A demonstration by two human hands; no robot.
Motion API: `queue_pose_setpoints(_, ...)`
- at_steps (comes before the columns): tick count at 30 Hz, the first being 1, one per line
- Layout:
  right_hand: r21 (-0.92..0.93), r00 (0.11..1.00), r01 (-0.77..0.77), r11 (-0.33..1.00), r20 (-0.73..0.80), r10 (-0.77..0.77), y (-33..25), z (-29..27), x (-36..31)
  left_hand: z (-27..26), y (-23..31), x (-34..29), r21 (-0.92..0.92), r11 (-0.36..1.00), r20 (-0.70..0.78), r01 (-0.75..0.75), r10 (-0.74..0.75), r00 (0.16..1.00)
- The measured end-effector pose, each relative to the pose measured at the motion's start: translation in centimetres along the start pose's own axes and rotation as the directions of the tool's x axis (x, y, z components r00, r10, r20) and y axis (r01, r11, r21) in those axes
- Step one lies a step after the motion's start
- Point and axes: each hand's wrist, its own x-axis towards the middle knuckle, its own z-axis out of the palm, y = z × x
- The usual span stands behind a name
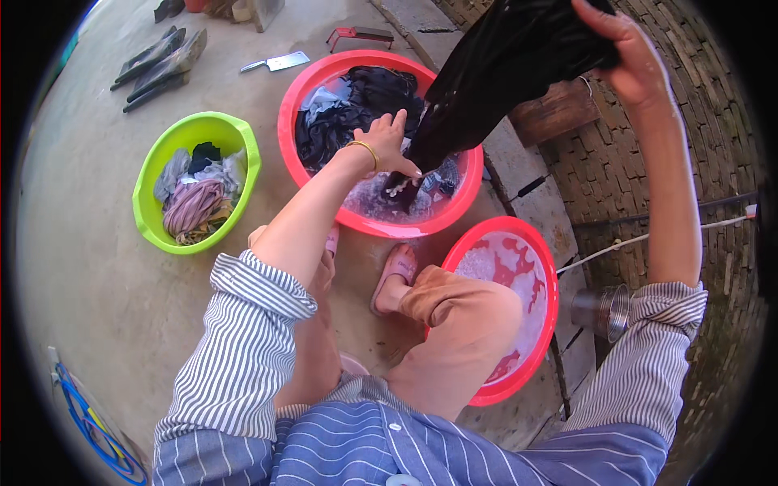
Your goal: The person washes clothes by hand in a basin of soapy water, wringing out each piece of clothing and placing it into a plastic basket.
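Two hands up, and it's the right hand (636,73) that has the grip: raised high, thumb and fingers clenched on the upper end of a long black garment (510,69). From there the cloth slants down and leftward, passes just beside the left hand (385,144), and its lower end, suds clinging to it, dips into the tub. That left hand has its fingers spread wide, thumb toward the narrow part of the cloth; whether it touches, I cannot tell. A gold-coloured bracelet (373,154) circles its wrist.

Out to the large red tub (289,146) underneath: foamy water on the near side, a heap of dark clothes (377,91) on the far side, a pale blue piece (324,99) tucked in at the left. Near it on the right, by the person's knee, a second red tub (553,300) with white froth inside. Over on the left, a lime-green basin (253,154), grey, mauve and black laundry (194,202) piled in it!

Further out, a cleaver (279,61) lies flat on the concrete floor (81,267), dark boots (170,65) to its left. Far right, a wooden block (557,113) sits by the brickwork (616,162).
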Motion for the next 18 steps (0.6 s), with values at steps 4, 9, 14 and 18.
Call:
queue_pose_setpoints(4, 0.114, 0.919, 0.358, 0.927, -0.219, -0.328, -6.8, 4.5, -4.0, 1.5, 1.7, 1.4, -0.167, 0.985, -0.004, -0.050, 0.050, 0.999)
queue_pose_setpoints(9, 0.219, 0.901, 0.368, 0.903, -0.323, -0.289, -7.1, -10.3, -5.6, 3.1, 2.2, 5.2, -0.822, 0.471, -0.289, -0.320, 0.139, 0.947)
queue_pose_setpoints(14, 0.432, 0.788, 0.266, 0.862, -0.613, 0.064, 11.1, -9.7, -4.9, -0.4, 0.4, 4.8, -0.989, 0.070, -0.144, -0.128, -0.332, 0.932)
queue_pose_setpoints(18, 0.497, 0.898, -0.056, 0.866, -0.354, 0.262, 27.4, -4.1, -1.0, 0.0, 0.1, 6.9, -0.573, 0.787, -0.579, -0.230, -0.190, 0.793)
